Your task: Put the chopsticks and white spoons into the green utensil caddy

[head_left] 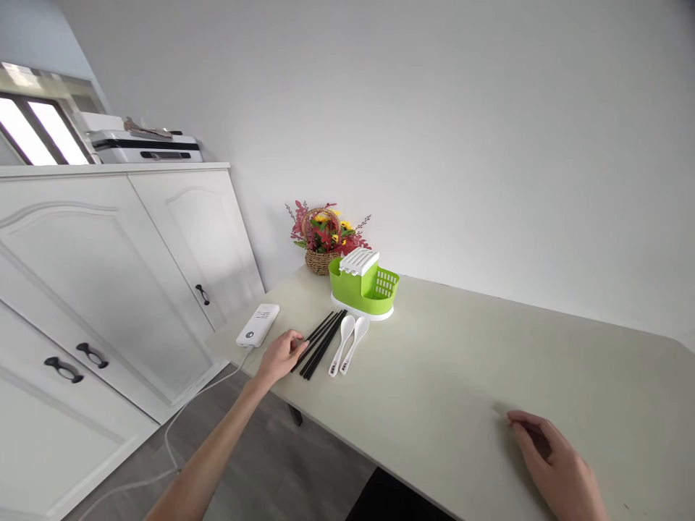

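Pale tabletop (461,347), wide across! Flower basket (320,262) back by wall (461,145); green caddy (352,291) just in front. Right hand (551,456) half-curled, nothing visible in it, well apart from everything on tabletop. Left hand (283,354) at black chopsticks (326,346), fingers bent, tips at outermost stick; gripped or merely touched, cannot tell. White spoons (346,330), pair, lying just right of chopsticks!

Bare left forearm (220,441), bare left grip (281,354), bare right grip (559,463)

2 spoons (346,330) lie right of the chopsticks (326,344).
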`<state>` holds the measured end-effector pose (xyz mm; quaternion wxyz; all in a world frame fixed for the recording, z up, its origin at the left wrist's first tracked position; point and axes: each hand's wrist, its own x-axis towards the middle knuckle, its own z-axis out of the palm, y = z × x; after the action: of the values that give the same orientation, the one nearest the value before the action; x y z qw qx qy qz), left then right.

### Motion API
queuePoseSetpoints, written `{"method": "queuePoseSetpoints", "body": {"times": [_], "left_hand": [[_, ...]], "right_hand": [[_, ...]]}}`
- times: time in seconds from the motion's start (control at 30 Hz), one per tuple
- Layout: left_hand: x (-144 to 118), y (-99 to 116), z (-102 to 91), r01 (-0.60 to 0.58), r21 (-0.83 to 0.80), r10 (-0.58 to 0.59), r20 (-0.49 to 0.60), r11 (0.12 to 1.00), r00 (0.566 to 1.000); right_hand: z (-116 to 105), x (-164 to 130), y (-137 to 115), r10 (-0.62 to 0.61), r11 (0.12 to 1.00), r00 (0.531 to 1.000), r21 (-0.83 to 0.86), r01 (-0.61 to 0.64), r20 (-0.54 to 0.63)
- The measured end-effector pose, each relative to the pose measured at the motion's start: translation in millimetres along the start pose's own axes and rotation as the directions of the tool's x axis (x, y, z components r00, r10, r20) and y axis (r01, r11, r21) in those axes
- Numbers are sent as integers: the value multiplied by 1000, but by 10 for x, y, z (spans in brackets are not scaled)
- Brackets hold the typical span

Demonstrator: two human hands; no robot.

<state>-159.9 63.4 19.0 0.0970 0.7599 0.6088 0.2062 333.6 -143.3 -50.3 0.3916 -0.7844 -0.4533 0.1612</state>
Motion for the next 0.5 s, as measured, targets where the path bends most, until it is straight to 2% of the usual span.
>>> {"method": "queuePoseSetpoints", "body": {"times": [0.1,0.2,0.37,0.5], "left_hand": [[34,23,-36,-12,42,12,1,999,1000],[92,82,-78,-21,149,21,8,989,1000],[247,264,-130,-47,380,8,104,924,995],[374,420,-116,-55,437,-10,145,898,989]], "right_hand": [[-6,13,-12,33,999,999,-5,-33,16],[-5,23,-26,34,999,999,-10,-34,7],[-9,5,-30,18,1000,1000,-8,-18,-2],[-17,-6,-32,8,1000,1000,-13,-8,-15]]}}
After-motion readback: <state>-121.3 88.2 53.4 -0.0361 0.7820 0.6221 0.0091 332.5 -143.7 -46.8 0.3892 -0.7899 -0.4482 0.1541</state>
